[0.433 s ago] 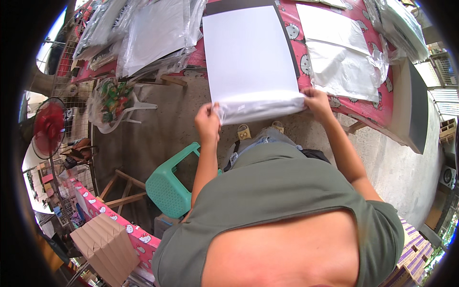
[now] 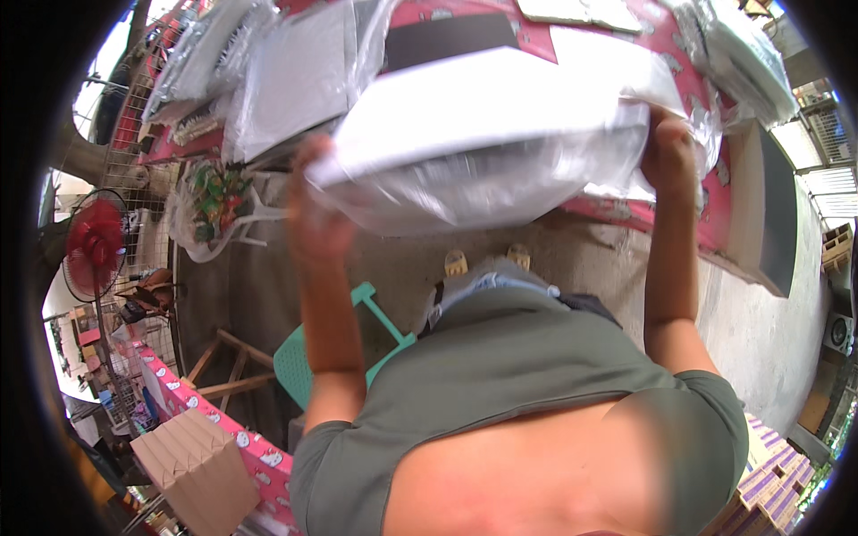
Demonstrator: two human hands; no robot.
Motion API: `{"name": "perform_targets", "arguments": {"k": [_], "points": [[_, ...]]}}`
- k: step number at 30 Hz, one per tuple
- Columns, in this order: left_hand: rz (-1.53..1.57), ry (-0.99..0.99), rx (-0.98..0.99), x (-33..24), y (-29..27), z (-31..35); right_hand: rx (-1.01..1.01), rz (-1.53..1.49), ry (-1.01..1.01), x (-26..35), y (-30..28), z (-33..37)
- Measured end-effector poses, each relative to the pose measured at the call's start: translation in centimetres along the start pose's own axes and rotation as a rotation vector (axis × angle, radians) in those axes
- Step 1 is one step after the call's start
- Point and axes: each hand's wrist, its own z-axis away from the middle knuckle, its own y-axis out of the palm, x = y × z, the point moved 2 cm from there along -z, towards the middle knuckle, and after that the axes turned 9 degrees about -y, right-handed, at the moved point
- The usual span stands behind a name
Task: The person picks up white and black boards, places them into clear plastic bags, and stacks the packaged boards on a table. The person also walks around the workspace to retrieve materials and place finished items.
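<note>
Between my two hands, a large white sheet (image 2: 456,98) hangs raised over the table's near edge. A loose clear plastic sleeve (image 2: 500,183) covers at least its near side and sags below it. My left hand (image 2: 318,192), smeared by motion, grips the left near corner. On the other side my right hand (image 2: 668,152) is closed around the right edge of the plastic. Behind the sheet a dark grey board (image 2: 451,40) lies on the pink patterned tablecloth (image 2: 617,213).
Plastic-wrapped flat packs (image 2: 290,80) lie at the table's left, with more wrapped packs (image 2: 737,58) at the far right. White sheets (image 2: 608,62) rest right of the board. Below are a green stool (image 2: 299,357), a red fan (image 2: 94,246) and a brown carton (image 2: 197,469).
Both hands have risen and spread apart, lifting the white sheet and its plastic off the table and tilting them. More of the dark board's surface is uncovered on its near side.
</note>
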Motion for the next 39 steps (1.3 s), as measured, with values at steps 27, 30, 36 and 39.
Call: {"name": "perform_targets", "arguments": {"k": [27,30,36,39], "points": [[0.463,-0.782,-0.299,16.2,2.8,-4.9,-0.312,0.242,0.557,-14.1,-4.7,-4.9],[0.509,-0.919,-0.190,11.1,4.7,0.7,-0.329,0.143,0.690,-12.9,-3.4,2.2],[0.754,-1.220,-0.292,4.4,6.2,10.1,-0.409,0.099,0.768,-6.8,0.9,12.2],[0.815,-1.207,-0.348,2.6,6.7,10.6,-0.407,0.158,0.812,-4.4,2.6,12.2]]}}
